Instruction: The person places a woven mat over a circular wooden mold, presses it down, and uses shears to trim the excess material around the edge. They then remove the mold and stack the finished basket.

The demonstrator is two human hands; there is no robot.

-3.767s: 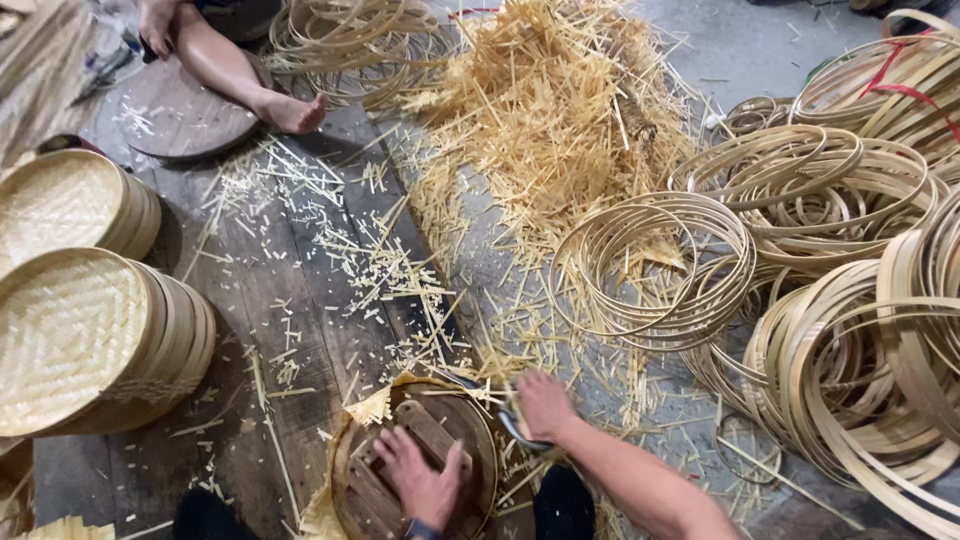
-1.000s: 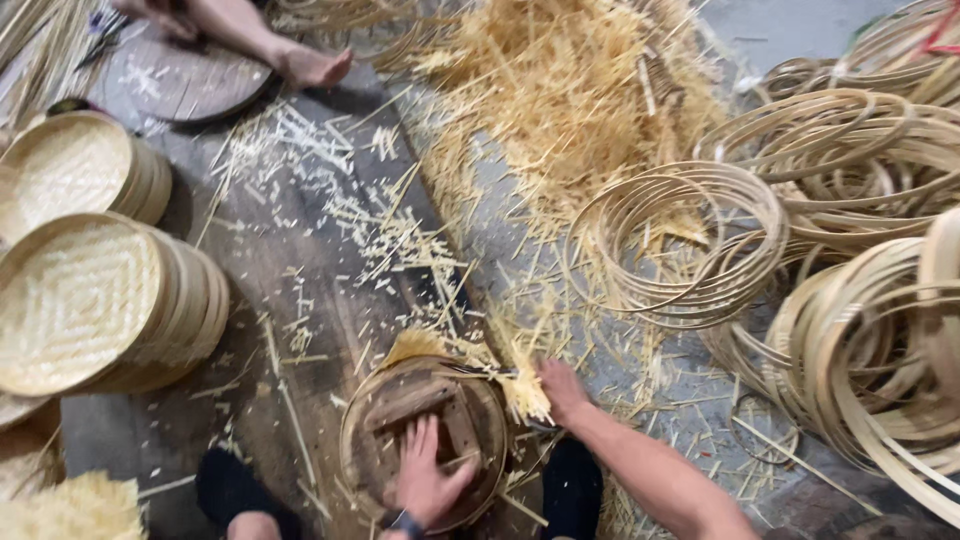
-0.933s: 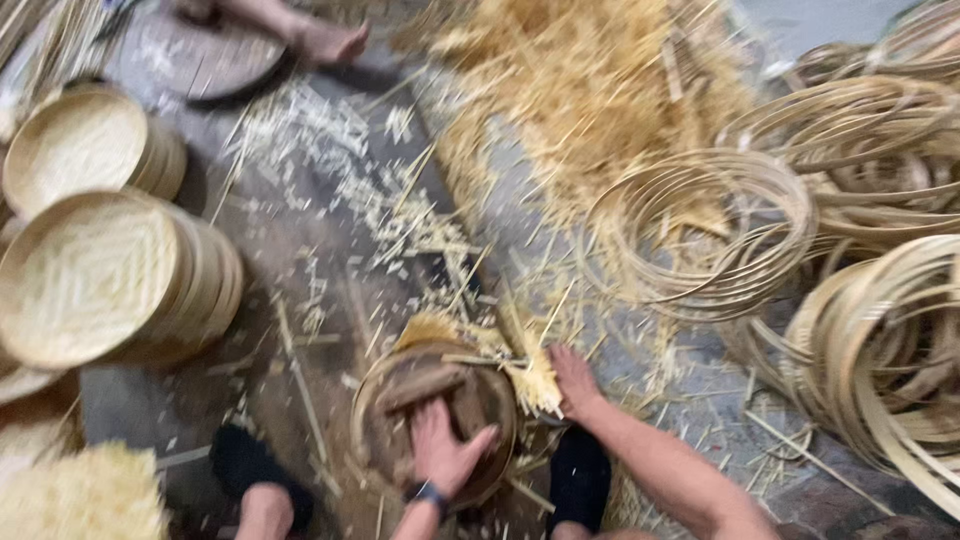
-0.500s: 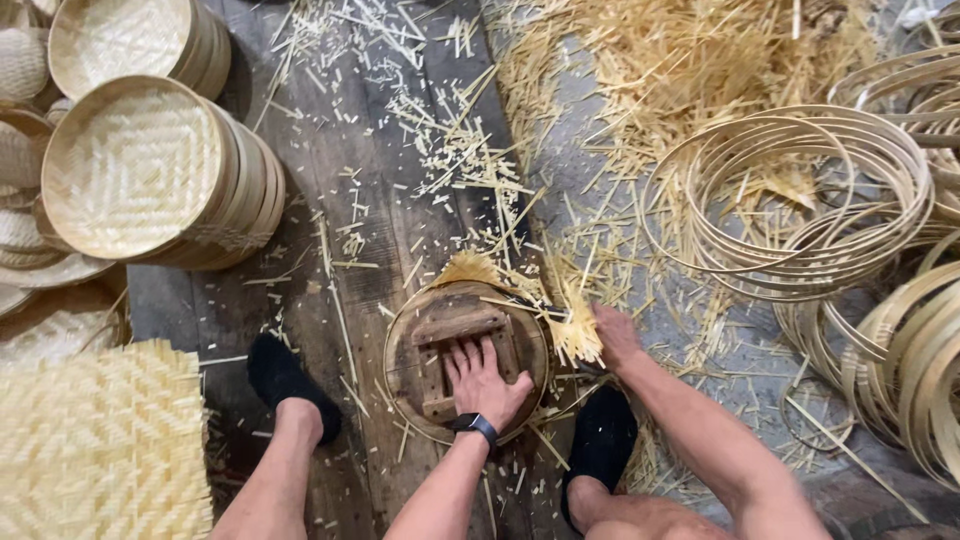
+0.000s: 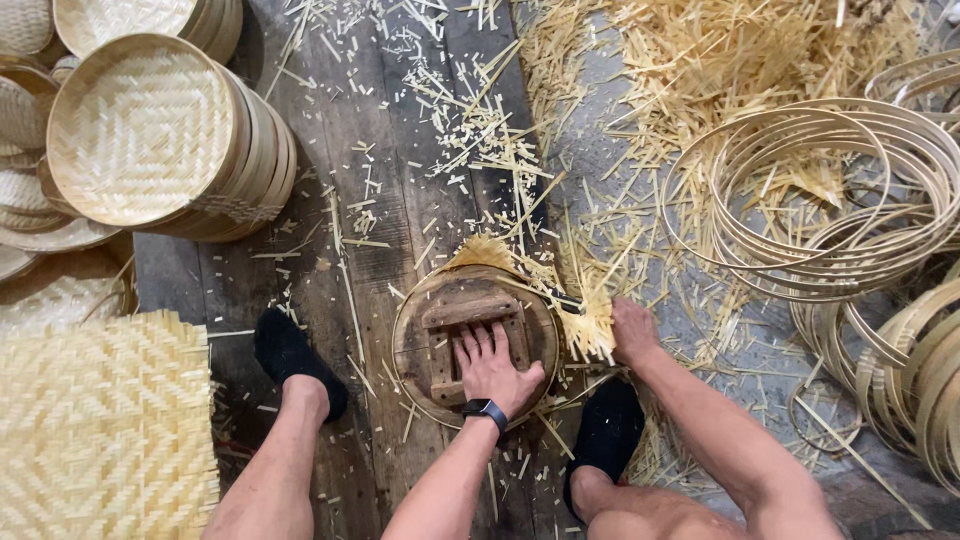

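The left hand lies flat, fingers spread and unclenched, pressing down on a round wooden form rather than gripping it. The right hand is closed in a grip at the form's right rim, on what looks like the frayed fringe of woven bamboo sticking out from under it; whether a tool is also in that fist cannot be told.

The form sits on the dark plank floor, toward the near edge of the planks, between the person's two black-slippered feet. It is a thick disc with a raised crossbar and block on top. It looks stiff and fairly heavy, good as a weight, and the crossbar is the natural place to take hold of it. The weave beneath it is pale yellow, thin and springy. Its strips will likely bend without breaking but split along the grain, and the cut ends look sharp, so it is best pinched close to the form's rim, where it is held firm.

Around them, short bamboo offcuts litter the planks. A stack of finished round woven trays lies toward the far left corner, a square woven mat at the near left edge, and coils of bamboo hoops on the right.
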